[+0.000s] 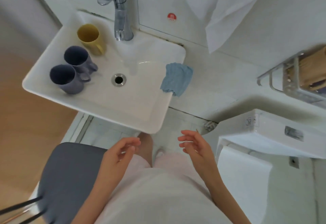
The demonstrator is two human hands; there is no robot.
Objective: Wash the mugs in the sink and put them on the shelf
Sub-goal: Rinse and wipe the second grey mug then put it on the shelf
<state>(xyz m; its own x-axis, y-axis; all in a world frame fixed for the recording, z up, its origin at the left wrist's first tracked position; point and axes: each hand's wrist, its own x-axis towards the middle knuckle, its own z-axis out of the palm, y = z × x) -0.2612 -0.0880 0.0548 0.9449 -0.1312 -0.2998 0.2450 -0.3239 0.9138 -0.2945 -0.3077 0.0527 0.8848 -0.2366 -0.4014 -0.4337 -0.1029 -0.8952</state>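
Yellow mug (90, 38), purple mug (77, 57) and 2nd purple mug (65, 79) stand on the sink's (123, 116) left ledge, tap (120, 11) at its back, cloth (176, 79) over its right rim, while left hand (116, 155) and right hand (195, 147) hover before it, fingers relaxed, empty.

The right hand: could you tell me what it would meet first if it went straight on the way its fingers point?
Most likely the near corner of the sink. The right hand is empty, and its relaxed fingers aim up and left in the picture, towards that rim. Depth is unclear, so it could pass just under or over it.
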